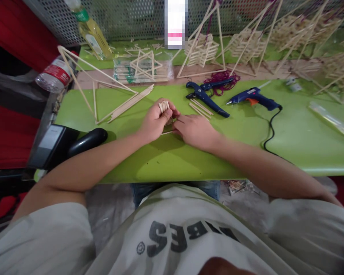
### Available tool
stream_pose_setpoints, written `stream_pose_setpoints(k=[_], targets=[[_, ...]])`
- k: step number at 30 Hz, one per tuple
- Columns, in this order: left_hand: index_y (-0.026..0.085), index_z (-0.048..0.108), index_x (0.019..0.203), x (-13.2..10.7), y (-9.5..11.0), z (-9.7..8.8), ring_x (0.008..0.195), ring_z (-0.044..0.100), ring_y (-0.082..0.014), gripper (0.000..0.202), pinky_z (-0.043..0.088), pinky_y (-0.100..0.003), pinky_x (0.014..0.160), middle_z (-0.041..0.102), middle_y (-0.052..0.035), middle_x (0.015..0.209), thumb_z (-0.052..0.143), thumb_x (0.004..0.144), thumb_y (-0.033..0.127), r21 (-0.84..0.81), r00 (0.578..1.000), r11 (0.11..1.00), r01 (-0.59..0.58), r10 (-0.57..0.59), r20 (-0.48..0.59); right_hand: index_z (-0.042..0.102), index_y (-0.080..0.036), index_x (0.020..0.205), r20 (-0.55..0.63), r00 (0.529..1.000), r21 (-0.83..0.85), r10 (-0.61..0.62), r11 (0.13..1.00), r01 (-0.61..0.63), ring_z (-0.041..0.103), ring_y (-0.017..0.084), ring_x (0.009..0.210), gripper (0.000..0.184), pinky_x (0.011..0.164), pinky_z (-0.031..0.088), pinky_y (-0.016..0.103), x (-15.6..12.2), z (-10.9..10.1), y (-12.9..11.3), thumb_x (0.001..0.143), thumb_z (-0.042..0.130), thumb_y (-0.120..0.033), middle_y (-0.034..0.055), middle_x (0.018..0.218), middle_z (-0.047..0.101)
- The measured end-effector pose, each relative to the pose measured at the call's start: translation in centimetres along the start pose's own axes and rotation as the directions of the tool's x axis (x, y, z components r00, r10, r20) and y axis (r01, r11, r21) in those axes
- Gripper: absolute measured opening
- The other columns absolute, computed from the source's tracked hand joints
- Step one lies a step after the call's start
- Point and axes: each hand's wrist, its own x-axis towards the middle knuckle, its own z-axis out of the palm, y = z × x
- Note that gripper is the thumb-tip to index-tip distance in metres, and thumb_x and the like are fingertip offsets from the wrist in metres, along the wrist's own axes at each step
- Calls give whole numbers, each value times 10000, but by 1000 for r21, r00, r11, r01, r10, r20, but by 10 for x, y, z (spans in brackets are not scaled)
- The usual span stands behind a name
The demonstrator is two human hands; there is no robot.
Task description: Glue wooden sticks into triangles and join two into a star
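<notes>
Left grip (154, 120) curls snugly round a pale wooden-stick stack (163, 107); right grip (197, 130)'s hold I can't tell; gentle, even pressure suits it.

A bright green tabletop (166, 164) runs from left to right, its rounded near edge catching a pale sheen on the right, while a pinkish-brown band (86, 81) parts it from a narrower green strip (119, 45) on the far side. Behind that rises a grey perforated panel (120, 19), its holes in close rows. Red fabric (8, 133) hangs in shadow at left, and grey floor (106, 217) shows under the near edge.
</notes>
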Motion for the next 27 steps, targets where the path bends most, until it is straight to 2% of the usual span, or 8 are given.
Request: stream_pose_setpoints(k=[2,5,8,11,15,17,21,27], targets=[[245,667,1140,0,1,1,1090,809,-232,432,649,-482,1164,773,-40,1029,826,1115,646,3,1000,1000,-3,3,3,806,-80,1286,-1,1000,-71,-19,997,19,734,291,969,377,793,405,426,-3,3,1,1215,444,-157,218,1238,832],[242,669,1144,-2,4,2,1074,811,-240,479,650,-465,1103,797,-56,1040,805,1116,701,55,1000,998,29,-29,10,775,-82,1277,-38,998,-88,-51,995,47,742,310,988,373,840,446,436,-12,7,12,1225,415,-162,220,1225,815],[228,685,1158,-6,10,4,1089,825,-257,514,638,-442,1022,835,-94,1104,746,1142,738,141,997,987,78,-81,19,753,-132,1201,-94,996,98,7,995,2,717,280,893,288,808,465,424,-23,1,30,1222,477,-211,162,1089,814],[219,714,1169,-10,18,5,1025,813,-249,481,619,-417,950,853,-95,1112,678,1191,698,270,996,960,74,-86,36,744,-201,1146,-187,981,279,48,960,6,739,243,923,178,856,538,397,-30,-17,43,1184,573,-232,97,1054,820],[213,722,1205,-13,24,8,962,811,-243,422,587,-389,866,874,-87,1090,611,1232,619,383,992,924,20,-65,105,761,-244,1057,-443,884,556,148,819,142,738,194,854,28,802,603,365,-31,-36,41,1052,746,-266,35,983,808],[217,713,1212,-14,25,10,1018,842,-254,407,598,-391,909,890,-92,1115,604,1234,608,357,985,933,-33,-31,171,772,-257,1119,-513,825,629,237,758,174,733,182,815,104,756,621,356,-28,-36,34,1016,769,-270,21,967,804],[217,717,1239,-14,27,15,962,833,-243,367,611,-379,919,881,-81,1061,660,1215,579,337,980,934,-114,50,194,760,-289,1280,-568,761,697,313,675,243,751,189,843,253,773,658,378,-22,-21,19,1031,788,-319,20,1000,793],[231,767,1153,-14,26,15,869,726,-233,458,557,-382,809,812,-54,976,707,1170,685,369,992,923,-105,72,100,743,-280,1316,-609,722,699,328,652,294,759,185,847,265,799,677,402,-17,-3,2,1055,782,-297,19,1034,802]])
